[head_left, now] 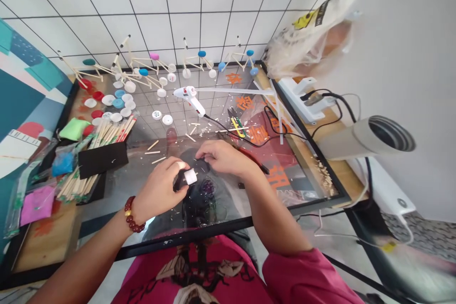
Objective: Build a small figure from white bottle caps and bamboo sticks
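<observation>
In the head view, my left hand (pixel 160 191) was closed on a small white cap (pixel 190 176). I pinched it between the thumb and the fingertips, so it stuck out at the right side of the grip, toward my other hand. I judged the cap to be very light, of stiff plastic and a little smooth, so it was best held by its round side wall with only soft pressure. My right hand (pixel 223 156) lay just beside the cap, its fingers bent down on a small dark piece (pixel 201 165) on the glass table (pixel 135 185). Whether it really gripped this piece, I could not tell. Beyond both hands the glue gun (pixel 189 95) lay well apart, and to the left of my left hand there were wooden sticks (pixel 110 132).
</observation>
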Action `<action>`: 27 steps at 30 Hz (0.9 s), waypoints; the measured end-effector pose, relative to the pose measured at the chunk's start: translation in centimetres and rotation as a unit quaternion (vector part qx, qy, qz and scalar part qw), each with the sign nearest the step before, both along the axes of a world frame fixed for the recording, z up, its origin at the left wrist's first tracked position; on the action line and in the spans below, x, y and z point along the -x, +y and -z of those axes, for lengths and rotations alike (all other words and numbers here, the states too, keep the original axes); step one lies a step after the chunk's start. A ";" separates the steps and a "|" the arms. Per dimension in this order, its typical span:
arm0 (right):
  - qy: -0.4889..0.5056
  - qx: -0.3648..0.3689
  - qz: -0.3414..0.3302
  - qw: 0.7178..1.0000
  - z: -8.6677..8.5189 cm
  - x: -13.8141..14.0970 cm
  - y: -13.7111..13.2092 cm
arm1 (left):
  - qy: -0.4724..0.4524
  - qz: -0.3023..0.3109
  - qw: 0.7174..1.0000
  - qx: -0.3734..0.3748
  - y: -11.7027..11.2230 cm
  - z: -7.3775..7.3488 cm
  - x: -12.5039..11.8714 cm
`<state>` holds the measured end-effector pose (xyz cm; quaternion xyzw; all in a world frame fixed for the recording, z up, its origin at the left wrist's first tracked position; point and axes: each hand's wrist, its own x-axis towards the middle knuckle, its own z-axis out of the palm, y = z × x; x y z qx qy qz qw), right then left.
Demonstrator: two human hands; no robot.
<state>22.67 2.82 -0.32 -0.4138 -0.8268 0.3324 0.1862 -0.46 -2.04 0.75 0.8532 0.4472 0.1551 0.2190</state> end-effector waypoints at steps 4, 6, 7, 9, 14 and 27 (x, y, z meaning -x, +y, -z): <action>-0.043 0.018 -0.024 0.999 -0.6 0.0 -0.3 | -0.002 -0.022 1.000 0.014 0.5 -0.1 0.4; -0.063 0.024 -0.025 0.997 -0.9 0.1 -0.5 | -0.006 -0.023 1.000 0.013 0.7 0.0 0.5; -0.068 0.026 -0.025 0.997 -1.1 0.2 -0.6 | -0.009 -0.025 1.000 0.011 0.7 0.1 0.5; -0.073 0.027 -0.024 0.997 -1.2 0.4 -0.8 | -0.019 -0.033 0.999 0.009 0.8 0.2 0.4; -0.063 0.011 -0.019 0.998 -1.0 1.1 -0.8 | -0.051 -0.045 0.998 0.017 1.0 0.5 0.4; -0.033 -0.008 -0.011 0.999 0.0 2.3 -0.8 | -0.022 -0.033 0.999 -0.024 1.6 0.8 1.1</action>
